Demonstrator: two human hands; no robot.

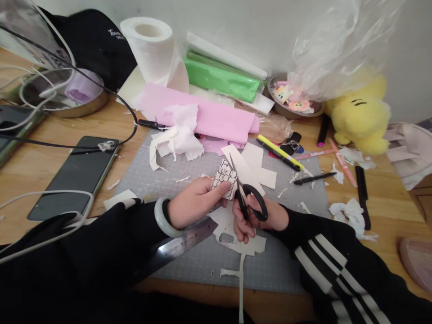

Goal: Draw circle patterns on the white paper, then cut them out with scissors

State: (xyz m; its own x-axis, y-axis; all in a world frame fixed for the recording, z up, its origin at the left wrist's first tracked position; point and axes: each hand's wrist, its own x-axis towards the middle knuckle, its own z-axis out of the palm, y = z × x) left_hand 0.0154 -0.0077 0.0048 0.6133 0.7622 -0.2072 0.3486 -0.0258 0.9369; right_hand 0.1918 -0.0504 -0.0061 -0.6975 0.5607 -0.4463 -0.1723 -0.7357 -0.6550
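My left hand [195, 200] pinches a small piece of white paper with a black drawn pattern [225, 177], holding it above the grey cutting mat [189, 180]. My right hand [256, 218] grips black-handled scissors [248, 198], fingers through the loops, blades pointing up against the patterned paper's right edge. A pale bangle [162, 218] circles my left wrist. Both sleeves are black; the right one carries white stripes. White paper offcuts [236, 238] lie under my hands.
A metal ruler [184, 240] lies on the mat below my left hand. A phone [77, 175] and cables sit left. Pink paper [209, 114], green paper [219, 78], a tissue roll [153, 49], pens [280, 153], a yellow plush toy [362, 114] and metal bowls crowd the back.
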